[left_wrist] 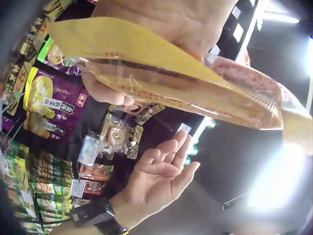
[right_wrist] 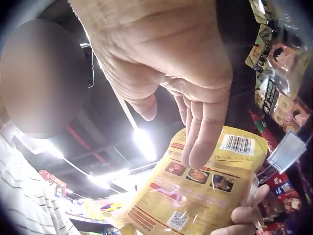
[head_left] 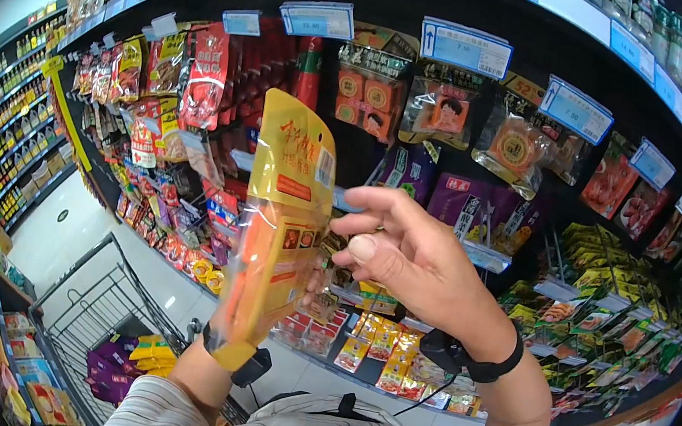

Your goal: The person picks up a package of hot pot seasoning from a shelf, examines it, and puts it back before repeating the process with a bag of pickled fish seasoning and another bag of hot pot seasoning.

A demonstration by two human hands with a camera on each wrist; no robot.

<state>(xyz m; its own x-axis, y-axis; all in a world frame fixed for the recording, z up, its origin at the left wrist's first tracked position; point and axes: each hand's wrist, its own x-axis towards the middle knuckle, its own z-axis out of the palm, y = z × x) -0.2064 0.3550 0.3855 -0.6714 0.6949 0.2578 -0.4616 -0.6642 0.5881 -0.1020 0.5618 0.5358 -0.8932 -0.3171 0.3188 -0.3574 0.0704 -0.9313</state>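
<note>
The left hand [right_wrist: 247, 216] is gripping a flat yellow plastic pouch [head_left: 282, 213]. The right hand [head_left: 421, 263] is hovering beside it, loosely extended, empty.

1. Head view looks forward and down over the shelves [head_left: 573, 16].
2. Left-wrist view, close to the yellow packet [left_wrist: 146, 51], seems tilted amid glare.
3. Right-wrist view faces upward; both wrist views share the packet.
</note>
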